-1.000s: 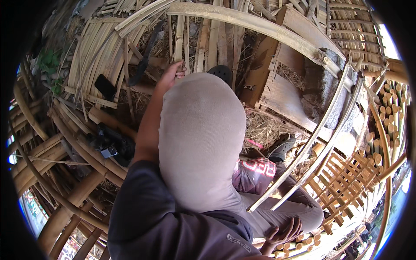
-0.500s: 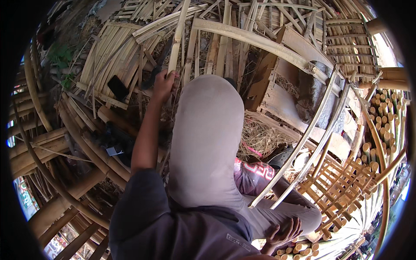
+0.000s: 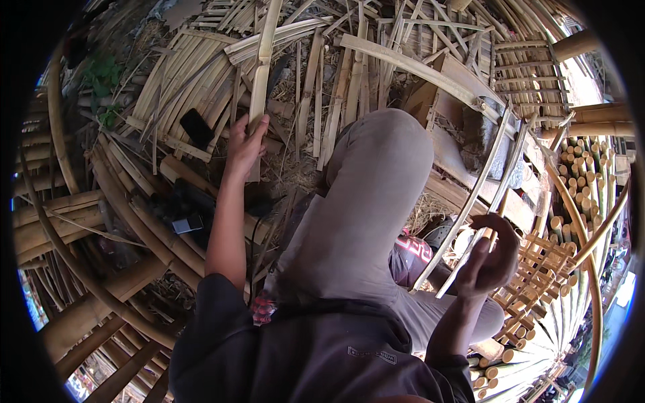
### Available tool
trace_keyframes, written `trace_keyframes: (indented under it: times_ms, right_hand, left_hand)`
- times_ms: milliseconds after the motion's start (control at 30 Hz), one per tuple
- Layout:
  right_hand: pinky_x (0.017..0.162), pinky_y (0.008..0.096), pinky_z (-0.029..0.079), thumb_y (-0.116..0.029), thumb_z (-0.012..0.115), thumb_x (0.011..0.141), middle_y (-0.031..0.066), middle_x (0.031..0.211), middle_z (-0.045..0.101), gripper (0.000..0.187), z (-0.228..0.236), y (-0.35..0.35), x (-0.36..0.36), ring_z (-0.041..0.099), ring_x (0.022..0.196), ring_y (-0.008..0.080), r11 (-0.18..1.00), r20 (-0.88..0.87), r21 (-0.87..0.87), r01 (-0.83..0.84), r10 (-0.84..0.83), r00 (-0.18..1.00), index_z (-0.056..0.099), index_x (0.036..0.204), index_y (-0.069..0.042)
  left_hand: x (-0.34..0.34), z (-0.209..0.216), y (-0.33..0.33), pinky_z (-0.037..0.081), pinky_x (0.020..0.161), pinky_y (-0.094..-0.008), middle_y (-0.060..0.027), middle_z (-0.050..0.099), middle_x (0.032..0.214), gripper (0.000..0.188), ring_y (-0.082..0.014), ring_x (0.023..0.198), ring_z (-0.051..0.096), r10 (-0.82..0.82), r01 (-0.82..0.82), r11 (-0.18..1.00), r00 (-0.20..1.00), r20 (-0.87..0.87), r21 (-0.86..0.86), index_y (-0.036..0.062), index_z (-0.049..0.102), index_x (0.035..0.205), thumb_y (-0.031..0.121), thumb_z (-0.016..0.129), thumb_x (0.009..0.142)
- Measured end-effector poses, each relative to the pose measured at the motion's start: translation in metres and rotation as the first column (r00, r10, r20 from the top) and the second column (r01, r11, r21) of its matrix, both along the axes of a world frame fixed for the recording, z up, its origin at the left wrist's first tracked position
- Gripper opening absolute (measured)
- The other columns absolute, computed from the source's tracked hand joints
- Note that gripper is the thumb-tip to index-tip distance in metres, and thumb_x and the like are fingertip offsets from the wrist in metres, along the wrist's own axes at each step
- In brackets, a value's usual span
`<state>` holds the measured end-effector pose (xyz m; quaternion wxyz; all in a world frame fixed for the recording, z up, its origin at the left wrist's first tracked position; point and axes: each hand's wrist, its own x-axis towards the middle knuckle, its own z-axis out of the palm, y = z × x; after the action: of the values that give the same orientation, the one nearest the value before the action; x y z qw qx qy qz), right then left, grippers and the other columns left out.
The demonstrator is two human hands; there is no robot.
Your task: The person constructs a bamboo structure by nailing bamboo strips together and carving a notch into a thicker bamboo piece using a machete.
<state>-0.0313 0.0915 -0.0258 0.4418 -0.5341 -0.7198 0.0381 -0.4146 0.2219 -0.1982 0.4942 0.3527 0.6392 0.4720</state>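
My left hand (image 3: 243, 149) is closed around a long, pale bamboo strip (image 3: 266, 47), with fingers and thumb pressed on its sides. The strip runs up and away past the top of the view, and a short end shows below the hand. My right hand (image 3: 489, 258) is raised above my bent leg, its fingers curved and apart from the thumb. It appears to hold nothing. Just beside it, and partly behind it, two narrow bamboo strips (image 3: 463, 213) slant down toward my leg. My raised knee (image 3: 383, 154) lies between the hands.
Left of the strip, a black phone (image 3: 197, 128) lies on a slatted bamboo panel (image 3: 176, 84). A wooden box frame (image 3: 451, 138) stands right of my knee. A woven bamboo lattice (image 3: 527, 279) and stacked poles (image 3: 586, 174) are at the right; curved bamboo rails (image 3: 87, 282) cross the left.
My right hand has risen from beside my leg to near the slanting strips. My knee has tilted right. My left hand has shifted slightly left and nearer with the bamboo strip.
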Motion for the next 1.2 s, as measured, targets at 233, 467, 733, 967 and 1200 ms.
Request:
trace_keyframes:
  times_ms: [233, 467, 733, 967, 1200]
  right_hand:
    - [0.078, 0.0431, 0.054, -0.04, 0.057, 0.098, 0.019, 0.091, 0.072, 0.042, -0.012, 0.193, -0.224, 0.069, 0.088, 0.038, 0.313, 0.219, -0.942, -0.118, 0.843, 0.491, 0.068, 0.103, 0.001]
    - [0.087, 0.0438, 0.055, -0.039, 0.062, 0.089, 0.0234, 0.11, 0.071, 0.05, -0.297, 0.282, -0.367, 0.07, 0.103, 0.0354, 0.413, -0.044, -0.904, -0.11, 0.166, 0.985, 0.069, 0.112, 0.004]
    - [0.09, 0.046, 0.053, -0.048, 0.071, 0.088, 0.0183, 0.108, 0.07, 0.056, -0.402, 0.241, -0.389, 0.067, 0.104, 0.0359, 0.034, -0.503, -0.817, -0.576, -0.53, 0.682, 0.064, 0.116, 0.0]
    - [0.101, 0.0555, 0.039, -0.048, 0.072, 0.09, 0.0085, 0.112, 0.064, 0.046, -0.388, 0.243, -0.395, 0.057, 0.107, 0.0241, 0.04, -0.592, -0.532, -0.846, -0.731, 0.338, 0.064, 0.114, -0.009]
    - [0.08, 0.0486, 0.057, -0.026, 0.074, 0.089, 0.013, 0.1, 0.063, 0.037, -0.395, 0.255, -0.378, 0.065, 0.09, 0.0263, 0.163, -0.544, -0.549, -0.82, -0.814, 0.203, 0.059, 0.111, -0.001]
  left_hand:
    - [-0.081, 0.018, -0.039, 0.034, 0.045, -0.023, 0.004, 0.047, 0.071, 0.029, -0.0042, 0.052, 0.042, 0.036, -0.039, 0.999, 0.992, -0.121, -0.02, 0.0072, 0.057, 0.1, 0.035, 0.067, 0.098]
    - [-0.117, -0.011, -0.064, 0.031, 0.044, -0.0224, 0.0035, 0.048, 0.069, 0.028, -0.0044, 0.051, 0.04, 0.114, -0.114, 0.993, 0.971, -0.211, 0.012, 0.0051, 0.058, 0.105, 0.032, 0.064, 0.099]
    - [-0.078, -0.06, -0.07, 0.033, 0.048, -0.0189, 0.0031, 0.052, 0.075, 0.02, -0.0028, 0.056, 0.043, 0.068, -0.07, 0.998, 0.984, -0.166, -0.007, 0.0012, 0.059, 0.107, 0.019, 0.063, 0.1]
    - [-0.06, -0.089, -0.067, 0.032, 0.047, -0.0196, 0.003, 0.052, 0.074, 0.019, -0.0031, 0.054, 0.043, 0.161, -0.16, 0.979, 0.987, -0.001, -0.124, 0.0017, 0.058, 0.106, 0.018, 0.064, 0.099]
    - [-0.052, -0.086, -0.076, 0.033, 0.046, -0.0204, 0.0027, 0.052, 0.071, 0.02, -0.0035, 0.056, 0.045, 0.147, -0.15, 0.973, 0.989, -0.032, -0.174, 0.0025, 0.057, 0.107, 0.018, 0.066, 0.099]
